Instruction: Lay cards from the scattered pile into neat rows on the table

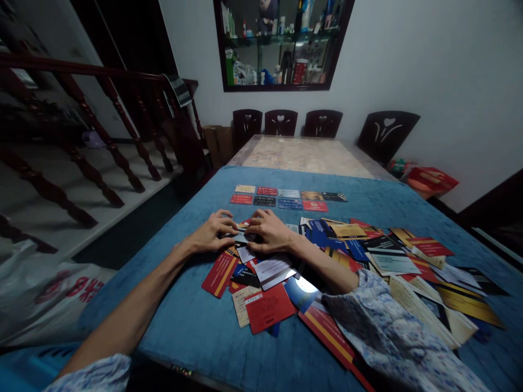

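Note:
Both hands meet over a pale card with a dark stripe [240, 235], at the left end of a loose pile of cards. Thumb and fingers of my left hand [214, 231] are closed on its left side. From the other side, the curled fingers of my right hand [267, 231] grip it, hiding part of its surface. I cannot tell whether the card is lifted off the pile. Below the hands lie a red card with a gold band [220, 274], a white card [274, 270], a plain red card [269, 308] and a cream card [244, 305], overlapping.
Beyond my hands, two rows of cards, including a red one [315, 206], lie on the blue tablecloth [180, 321]. To the right spreads a bigger heap with a gold card [349, 231]. Dark chairs [281, 123] line the far end; a wooden railing [110, 147] stands left.

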Available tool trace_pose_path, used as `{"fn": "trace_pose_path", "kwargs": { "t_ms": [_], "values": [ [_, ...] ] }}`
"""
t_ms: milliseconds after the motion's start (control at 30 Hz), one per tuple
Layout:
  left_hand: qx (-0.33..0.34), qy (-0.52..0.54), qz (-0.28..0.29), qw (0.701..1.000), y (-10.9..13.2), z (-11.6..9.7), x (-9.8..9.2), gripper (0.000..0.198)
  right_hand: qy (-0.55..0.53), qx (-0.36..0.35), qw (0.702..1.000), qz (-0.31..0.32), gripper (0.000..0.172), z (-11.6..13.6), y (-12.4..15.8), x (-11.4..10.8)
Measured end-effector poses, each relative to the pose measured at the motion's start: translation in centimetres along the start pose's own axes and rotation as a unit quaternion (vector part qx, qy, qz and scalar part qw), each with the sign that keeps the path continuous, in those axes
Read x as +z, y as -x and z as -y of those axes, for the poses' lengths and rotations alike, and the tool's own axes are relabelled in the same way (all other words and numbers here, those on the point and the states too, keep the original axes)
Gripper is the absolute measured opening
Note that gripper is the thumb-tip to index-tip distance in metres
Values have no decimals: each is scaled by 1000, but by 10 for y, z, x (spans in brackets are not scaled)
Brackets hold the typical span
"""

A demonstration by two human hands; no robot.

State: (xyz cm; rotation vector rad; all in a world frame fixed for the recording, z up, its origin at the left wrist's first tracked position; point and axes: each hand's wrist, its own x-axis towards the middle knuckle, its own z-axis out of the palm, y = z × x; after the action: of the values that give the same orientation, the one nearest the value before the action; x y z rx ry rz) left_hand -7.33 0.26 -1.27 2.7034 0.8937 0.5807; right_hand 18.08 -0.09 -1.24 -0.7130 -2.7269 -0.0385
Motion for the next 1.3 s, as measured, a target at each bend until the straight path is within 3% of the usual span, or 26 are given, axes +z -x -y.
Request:
{"fn": "trace_pose_path", "kwargs": {
  "t_ms": [300,500,967,1167,1300],
  "values": [
    [40,24,-72,996,-2,-5,-3,16,13,-20,998,-63,23,-1,-1,0],
    [43,9,-119,992,-4,-7,-3,21,24,29,995,-95,28,-2,-2,1],
    [-13,17,-146,989,-9,-5,3,20,-58,175,981,-60,22,-6,2,4],
    [-22,30,-165,986,-10,-7,5,19,-39,197,979,-24,11,-5,1,2],
    [-36,41,-185,981,-10,-8,5,18,-62,208,975,-52,11,-6,0,2]
  ]
}}
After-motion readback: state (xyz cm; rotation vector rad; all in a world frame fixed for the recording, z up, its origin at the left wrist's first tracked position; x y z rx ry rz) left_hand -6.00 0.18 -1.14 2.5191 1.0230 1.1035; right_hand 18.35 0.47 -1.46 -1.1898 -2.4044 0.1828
